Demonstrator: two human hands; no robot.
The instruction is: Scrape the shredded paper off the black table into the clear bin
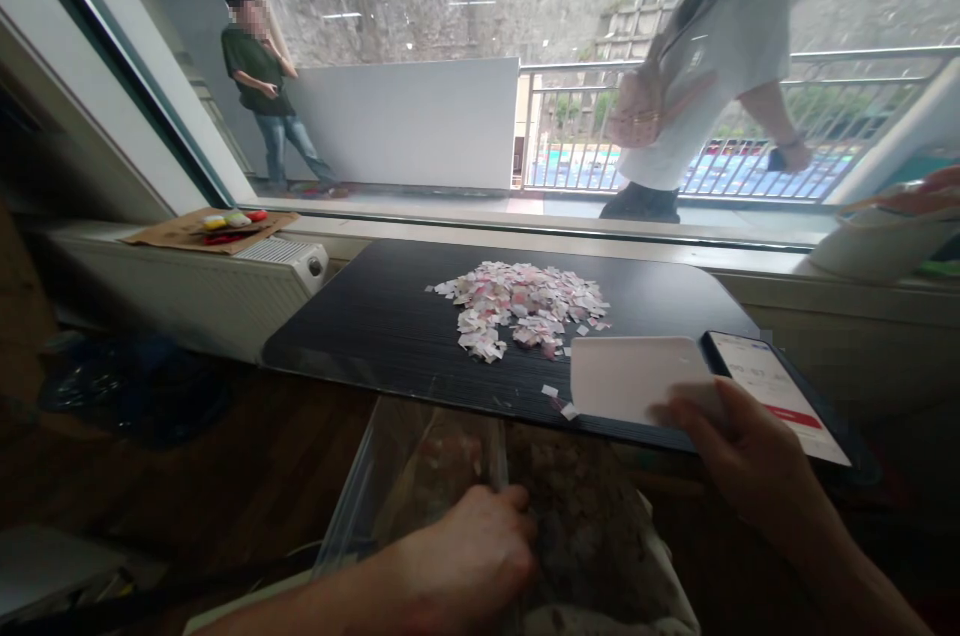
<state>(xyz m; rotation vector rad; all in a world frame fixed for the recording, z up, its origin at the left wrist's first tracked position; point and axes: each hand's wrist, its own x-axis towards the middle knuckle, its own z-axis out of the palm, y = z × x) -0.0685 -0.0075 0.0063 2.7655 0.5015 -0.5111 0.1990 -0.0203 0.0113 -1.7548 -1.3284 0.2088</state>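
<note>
A heap of small pink and white paper scraps [525,304] lies in the middle of a black tabletop [360,326]. My right hand [739,456] grips a white card [634,378] by its near right corner, the card lying flat on the table's front edge beside a few stray scraps [559,400]. My left hand [480,551] is closed on the rim of a clear plastic bag [420,476] held below the table's front edge, with scraps inside it.
A phone [780,396] with a lit screen lies at the table's right front corner. A white radiator [225,291] with cardboard and coloured items stands left. Behind the window, two people are on a balcony. A white bowl-like object [877,241] sits at right.
</note>
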